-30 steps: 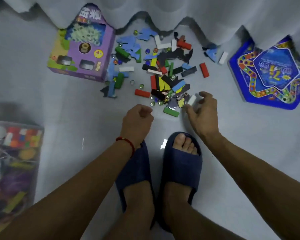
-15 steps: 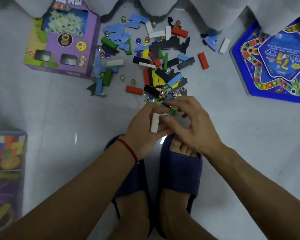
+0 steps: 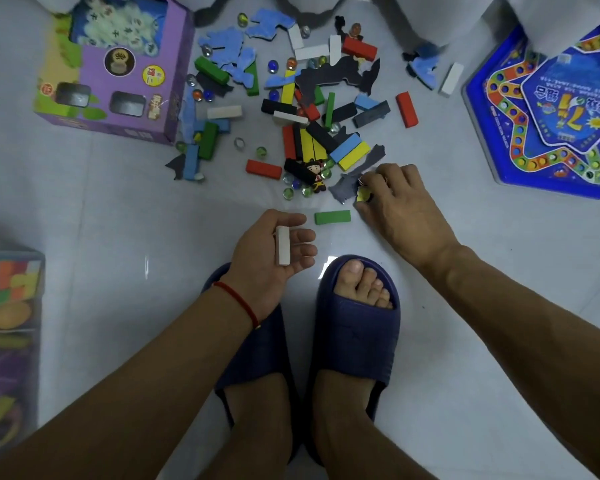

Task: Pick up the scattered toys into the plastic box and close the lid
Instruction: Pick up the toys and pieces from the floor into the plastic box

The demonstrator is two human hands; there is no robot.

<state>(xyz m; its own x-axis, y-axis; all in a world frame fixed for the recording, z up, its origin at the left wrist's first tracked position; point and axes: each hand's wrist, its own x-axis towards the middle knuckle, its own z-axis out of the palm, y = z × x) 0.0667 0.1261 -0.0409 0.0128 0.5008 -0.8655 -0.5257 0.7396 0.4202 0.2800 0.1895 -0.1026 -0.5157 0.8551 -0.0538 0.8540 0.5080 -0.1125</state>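
Coloured wooden blocks, marbles and foam puzzle pieces point(image 3: 305, 133) lie scattered on the white floor ahead of me. My left hand point(image 3: 271, 251) is palm up, its fingers curled loosely around a white block point(image 3: 282, 245). My right hand point(image 3: 399, 206) reaches down at the pile's near edge, its fingertips pinching a small yellow toy point(image 3: 362, 194) beside a grey puzzle piece point(image 3: 342, 188). A green block point(image 3: 332, 217) lies on the floor between my hands. The clear plastic box point(image 3: 13, 256), holding colourful toys, stands at the left edge, partly cut off.
A purple cardboard toy box point(image 3: 118, 81) lies at the upper left. A blue star-shaped board game point(image 3: 548, 133) lies at the right. A small doll figure point(image 3: 315, 173) sits among the marbles. My feet in dark blue slippers point(image 3: 357, 317) stand below my hands. White curtain hangs along the top.
My right hand passed the white block to my left hand, then reached back out to the pile and pinched the yellow toy. My left hand turned palm up with the block.
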